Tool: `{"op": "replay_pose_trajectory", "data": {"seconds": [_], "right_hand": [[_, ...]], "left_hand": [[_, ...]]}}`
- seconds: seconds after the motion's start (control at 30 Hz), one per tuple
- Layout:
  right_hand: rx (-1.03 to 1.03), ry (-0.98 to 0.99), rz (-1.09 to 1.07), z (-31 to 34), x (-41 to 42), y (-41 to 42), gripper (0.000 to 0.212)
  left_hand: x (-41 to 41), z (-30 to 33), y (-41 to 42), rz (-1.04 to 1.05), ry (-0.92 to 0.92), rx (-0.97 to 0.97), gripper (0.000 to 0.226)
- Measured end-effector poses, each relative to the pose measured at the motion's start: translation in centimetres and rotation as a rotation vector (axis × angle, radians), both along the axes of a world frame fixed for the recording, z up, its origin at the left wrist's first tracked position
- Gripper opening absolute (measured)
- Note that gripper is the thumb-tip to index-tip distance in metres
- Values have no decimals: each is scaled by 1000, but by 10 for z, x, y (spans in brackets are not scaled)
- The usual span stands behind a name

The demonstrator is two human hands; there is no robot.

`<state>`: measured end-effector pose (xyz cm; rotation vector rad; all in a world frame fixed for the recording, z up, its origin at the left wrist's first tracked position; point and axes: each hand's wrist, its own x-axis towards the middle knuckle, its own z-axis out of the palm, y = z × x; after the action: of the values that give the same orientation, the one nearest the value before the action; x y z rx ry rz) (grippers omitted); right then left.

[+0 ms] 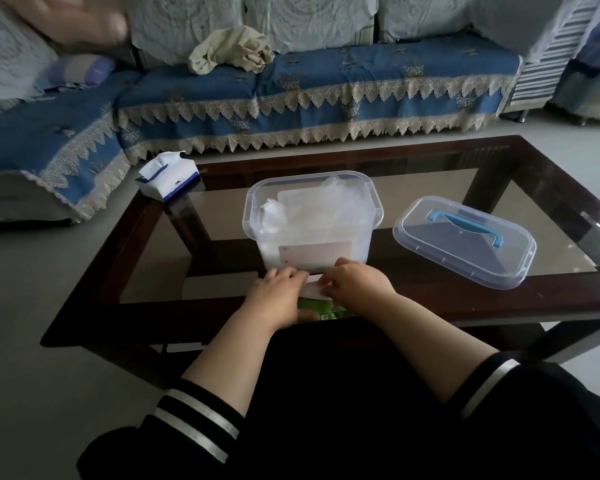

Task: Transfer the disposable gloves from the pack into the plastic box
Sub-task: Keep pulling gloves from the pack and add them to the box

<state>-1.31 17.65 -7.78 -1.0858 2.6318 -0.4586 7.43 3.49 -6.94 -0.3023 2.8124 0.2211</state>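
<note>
Gloves (310, 209) already lay crumpled inside the open plastic box (257, 216) on the glass desk (464, 292). Just in front of it, the left hand (277, 289) and right hand (355, 282) each pinched a white sheet (313, 291) drawn from the green pack (321, 310) beneath them. The lid (464, 242) sat to the right.

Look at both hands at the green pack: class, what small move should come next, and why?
Probably draw the pale glove out of the green pack and lift it over the plastic box. Both the left hand and right hand pinch it at the pack's mouth, and the box stands open just behind, its lid set aside.
</note>
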Motion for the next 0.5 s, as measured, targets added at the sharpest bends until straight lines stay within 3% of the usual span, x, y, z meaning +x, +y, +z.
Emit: {"op": "replay_pose_trajectory", "data": {"seconds": [0.07, 0.2, 0.5], "right_hand": [[32, 5, -8, -2, 3, -2, 30], [129, 8, -11, -6, 10, -9, 36], [54, 37, -58, -11, 7, -11, 31]], "left_hand": [[-1, -5, 2, 32, -38, 20, 86], [-6, -13, 5, 99, -36, 111, 88], [-7, -22, -1, 135, 19, 281, 93]]}}
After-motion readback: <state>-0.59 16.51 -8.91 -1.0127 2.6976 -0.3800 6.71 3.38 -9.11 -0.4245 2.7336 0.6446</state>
